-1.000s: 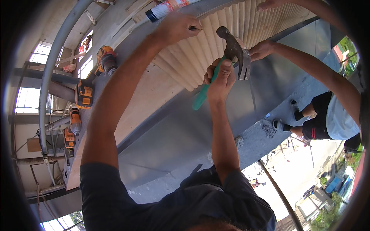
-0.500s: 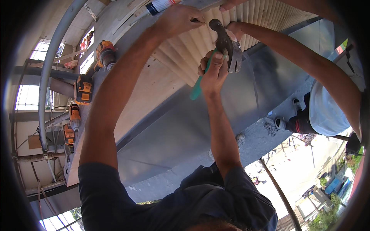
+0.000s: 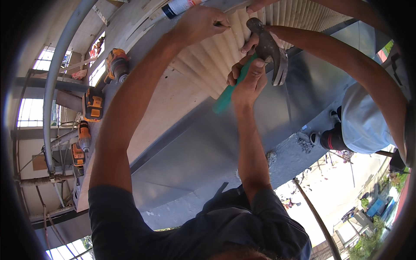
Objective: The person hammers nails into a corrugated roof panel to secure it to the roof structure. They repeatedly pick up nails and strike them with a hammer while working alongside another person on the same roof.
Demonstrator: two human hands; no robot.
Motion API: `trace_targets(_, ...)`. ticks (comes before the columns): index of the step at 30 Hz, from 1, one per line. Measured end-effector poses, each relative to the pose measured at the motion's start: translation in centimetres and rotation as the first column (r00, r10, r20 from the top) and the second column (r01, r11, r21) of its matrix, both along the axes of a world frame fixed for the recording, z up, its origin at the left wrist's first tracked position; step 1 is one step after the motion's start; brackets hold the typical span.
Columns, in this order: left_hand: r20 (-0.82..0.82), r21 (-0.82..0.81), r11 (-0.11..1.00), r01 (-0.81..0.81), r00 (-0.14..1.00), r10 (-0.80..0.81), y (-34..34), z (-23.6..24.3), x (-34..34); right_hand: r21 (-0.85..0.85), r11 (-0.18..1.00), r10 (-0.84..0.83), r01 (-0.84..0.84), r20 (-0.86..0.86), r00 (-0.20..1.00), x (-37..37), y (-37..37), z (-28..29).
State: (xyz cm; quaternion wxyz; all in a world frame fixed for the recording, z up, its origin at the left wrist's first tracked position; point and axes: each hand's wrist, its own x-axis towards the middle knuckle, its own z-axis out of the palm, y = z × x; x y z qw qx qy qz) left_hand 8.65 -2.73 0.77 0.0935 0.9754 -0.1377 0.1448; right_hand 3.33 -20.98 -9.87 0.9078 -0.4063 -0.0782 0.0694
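Observation:
My left hand (image 3: 199,24) reaches to the top of the view and pinches a small dark nail (image 3: 224,25) against a pale corrugated sheet (image 3: 203,69). My right hand (image 3: 251,80) is closed around the green handle of a claw hammer (image 3: 268,45). The hammer's steel head sits just right of the nail. Another person's hand (image 3: 250,43) rests on the sheet right behind the hammer head, and that person's forearm (image 3: 346,60) runs off to the right.
Grey sheet metal (image 3: 203,151) lies below the corrugated sheet. Several yellow and orange power drills (image 3: 93,106) sit along the left edge beside a grey curved pipe (image 3: 54,95). A sealant tube (image 3: 177,6) lies at the top. The other person's light shirt (image 3: 364,125) is at the right.
The hammer in my right hand has moved up and left, closer to the nail. My left hand keeps its pinch. The other person's hand stays close behind the hammer head.

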Motion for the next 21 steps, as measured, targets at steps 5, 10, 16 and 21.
trace_targets(5,-0.094,-0.109,0.99,-0.086,0.993,0.076,-0.2,0.3,-0.3,-0.09,0.996,-0.003,0.005,0.025,1.0,-0.2,0.3,0.0)
trace_targets(10,-0.008,-0.039,0.999,-0.008,1.0,0.008,0.0,0.1,-0.1,-0.034,0.999,0.004,-0.003,0.02,1.0,-0.5,-0.8,0.2)
trace_targets(16,-0.053,-0.065,0.998,0.02,0.998,-0.024,0.4,0.1,0.2,-0.174,0.978,0.114,-0.118,-0.032,0.993,-0.4,-0.7,0.5)
trace_targets(21,-0.04,0.011,1.0,0.027,0.999,-0.026,0.3,0.1,0.0,-0.143,0.986,0.083,-0.08,0.015,0.996,-0.6,0.1,-0.2)
